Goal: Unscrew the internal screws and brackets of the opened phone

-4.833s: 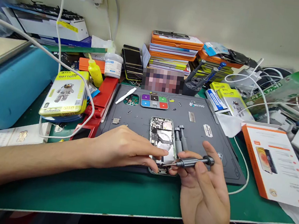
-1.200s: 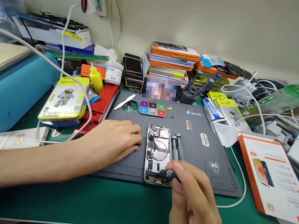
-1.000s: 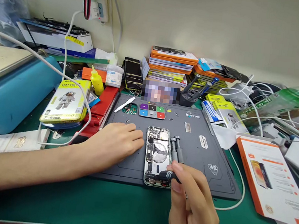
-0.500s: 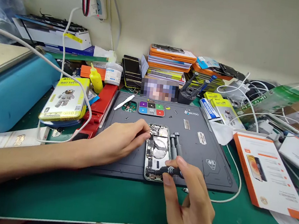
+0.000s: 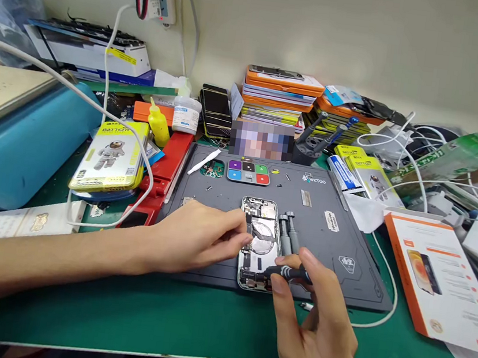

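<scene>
An opened phone body (image 5: 260, 263) lies on a dark grey mat (image 5: 219, 200), its inner parts showing. My right hand (image 5: 317, 322) holds a dark screwdriver (image 5: 291, 272) between thumb and fingers, its tip at the phone's lower part. My left hand (image 5: 201, 235) is closed at the phone's left edge, thumb and index finger pressed together; what they pinch, if anything, is too small to make out. Two grey screwdrivers (image 5: 288, 231) lie just right of the phone. Farther back on the mat sits a coloured tray (image 5: 248, 172).
Left of the mat are a red holder (image 5: 168, 170), yellow battery packs (image 5: 113, 155) and a blue machine (image 5: 42, 149). A tool stand (image 5: 308, 148) and stacked boxes (image 5: 278, 94) stand behind. An orange-white box (image 5: 440, 279) and white cables are at the right.
My left hand has moved down along the phone's left edge. The whole view has shifted slightly, with things appearing farther right. My right hand keeps the screwdriver at the phone's lower part.
</scene>
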